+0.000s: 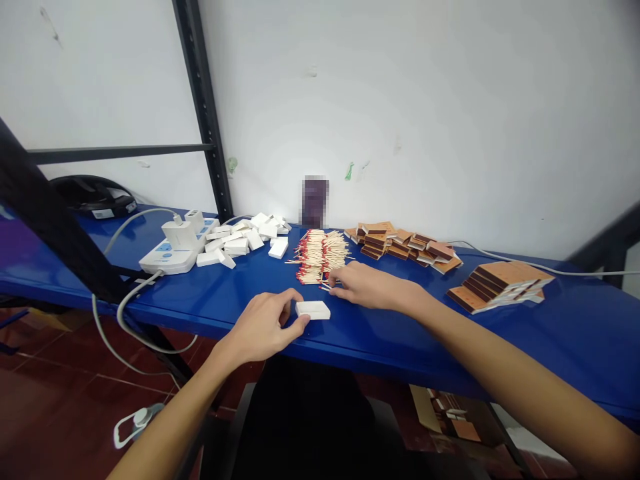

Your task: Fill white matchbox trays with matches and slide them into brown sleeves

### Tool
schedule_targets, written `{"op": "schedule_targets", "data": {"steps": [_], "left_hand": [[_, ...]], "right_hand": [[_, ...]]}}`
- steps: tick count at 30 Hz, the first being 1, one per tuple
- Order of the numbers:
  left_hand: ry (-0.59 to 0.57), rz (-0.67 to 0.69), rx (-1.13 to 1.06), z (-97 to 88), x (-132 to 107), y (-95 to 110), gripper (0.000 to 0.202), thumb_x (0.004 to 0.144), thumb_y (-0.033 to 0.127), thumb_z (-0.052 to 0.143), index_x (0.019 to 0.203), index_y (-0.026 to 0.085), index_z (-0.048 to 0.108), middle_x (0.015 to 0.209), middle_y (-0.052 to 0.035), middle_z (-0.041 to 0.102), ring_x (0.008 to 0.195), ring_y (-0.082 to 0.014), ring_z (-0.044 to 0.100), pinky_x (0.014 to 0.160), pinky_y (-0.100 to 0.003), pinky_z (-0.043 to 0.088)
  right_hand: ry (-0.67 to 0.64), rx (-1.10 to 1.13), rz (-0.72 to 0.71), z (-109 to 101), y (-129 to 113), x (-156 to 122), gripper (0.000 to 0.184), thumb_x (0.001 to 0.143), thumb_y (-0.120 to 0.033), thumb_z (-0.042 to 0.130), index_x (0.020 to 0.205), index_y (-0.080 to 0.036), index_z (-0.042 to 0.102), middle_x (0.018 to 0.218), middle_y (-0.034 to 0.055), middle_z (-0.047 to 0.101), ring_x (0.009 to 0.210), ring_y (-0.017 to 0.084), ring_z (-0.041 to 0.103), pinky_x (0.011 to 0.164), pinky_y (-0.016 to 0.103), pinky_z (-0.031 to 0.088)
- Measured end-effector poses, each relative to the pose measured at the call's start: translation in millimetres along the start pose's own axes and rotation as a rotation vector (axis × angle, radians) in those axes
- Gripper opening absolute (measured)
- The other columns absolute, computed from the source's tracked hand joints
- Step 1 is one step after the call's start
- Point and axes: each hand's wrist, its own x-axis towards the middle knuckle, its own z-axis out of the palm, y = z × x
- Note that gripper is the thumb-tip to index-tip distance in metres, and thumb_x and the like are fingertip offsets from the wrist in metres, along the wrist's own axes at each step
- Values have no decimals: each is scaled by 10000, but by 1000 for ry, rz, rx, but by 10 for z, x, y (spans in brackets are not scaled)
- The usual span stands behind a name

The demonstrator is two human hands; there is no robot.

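"When checking the near edge of the counter (390, 337), what is located first?"

"A small white box (316, 309). The left hand (265, 323) is partly closed on its left end, thumb at the near side, index finger at the far side."

"State of the right hand (363, 283)?"

"Fingers bent, thumb and index finger nearly together. A few matchsticks (325, 287) lie at the fingertips; whether they are gripped cannot be determined."

"Next position, moving away?"

"Right side: a stack of brown boxes (505, 280). Centre, directly beyond the fingertips: a pile of red-headed matchsticks (320, 255)."

"And beside the pile?"

"Left: loose white boxes (250, 233), then a power strip (173, 258) with plugs inserted. Right: a heap of brown boxes (395, 241), tumbled over one another."

"Rear limit?"

"A dark, pixelated rectangle (315, 200), upright before the white wall (425, 100)."
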Motion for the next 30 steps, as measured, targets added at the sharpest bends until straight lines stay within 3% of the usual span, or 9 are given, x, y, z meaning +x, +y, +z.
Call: {"op": "schedule_targets", "data": {"steps": [6, 12, 16, 20, 24, 27, 30], "left_hand": [[-3, 22, -2, 16, 10, -30, 293, 872, 377, 582, 1123, 227, 579, 603, 80, 501, 554, -127, 490, 586, -259, 338], [-3, 18, 18, 26, 17, -41, 286, 850, 370, 609, 1098, 228, 591, 593, 78, 494, 550, -128, 492, 567, -251, 321], [8, 28, 28, 25, 9, -42, 289, 847, 370, 611, 1094, 221, 597, 600, 71, 503, 552, -130, 491, 559, -252, 309], [4, 49, 33, 24, 10, -51, 286, 858, 398, 599, 1077, 216, 612, 599, 66, 489, 550, -130, 472, 564, -255, 308], [7, 47, 3, 21, 10, -53, 314, 866, 423, 593, 1098, 213, 623, 609, 63, 481, 545, -123, 455, 564, -253, 311], [6, 46, -72, 7, 0, -54, 316, 854, 405, 606, 1101, 209, 629, 615, 64, 472, 550, -116, 447, 564, -245, 321], [5, 19, -183, -20, -10, -67, 320, 852, 414, 608, 1085, 198, 639, 614, 63, 450, 548, -108, 412, 557, -240, 323]], "right_hand": [[-21, -4, 10, 75, -48, 73, 177, 939, -200, 471, 854, -153, 619, 811, 83, 663, 763, 188, 560, 634, 279, 343], [-15, 158, 5, -92, 4, -70, 108, 867, -210, 524, 785, -175, 585, 650, 0, 596, 578, 125, 483, 554, 257, 315], [-58, 191, -51, -205, -165, -164, 64, 829, -226, 572, 804, -183, 612, 622, -21, 561, 555, 113, 466, 529, 245, 305], [-123, 134, -78, -168, -357, -129, 57, 832, -227, 586, 829, -185, 624, 689, 6, 581, 606, 127, 488, 536, 248, 304], [-15, 193, -129, -139, -377, -24, 213, 927, -354, 537, 850, -181, 633, 685, 9, 580, 636, 133, 484, 573, 254, 309], [119, 250, -123, -159, -331, 27, 256, 967, -342, 478, 844, -168, 619, 671, -6, 565, 604, 112, 443, 585, 259, 291], [109, 282, -158, -170, -283, 40, 265, 966, -359, 488, 829, -166, 606, 674, -13, 550, 605, 109, 425, 584, 259, 282]]}}
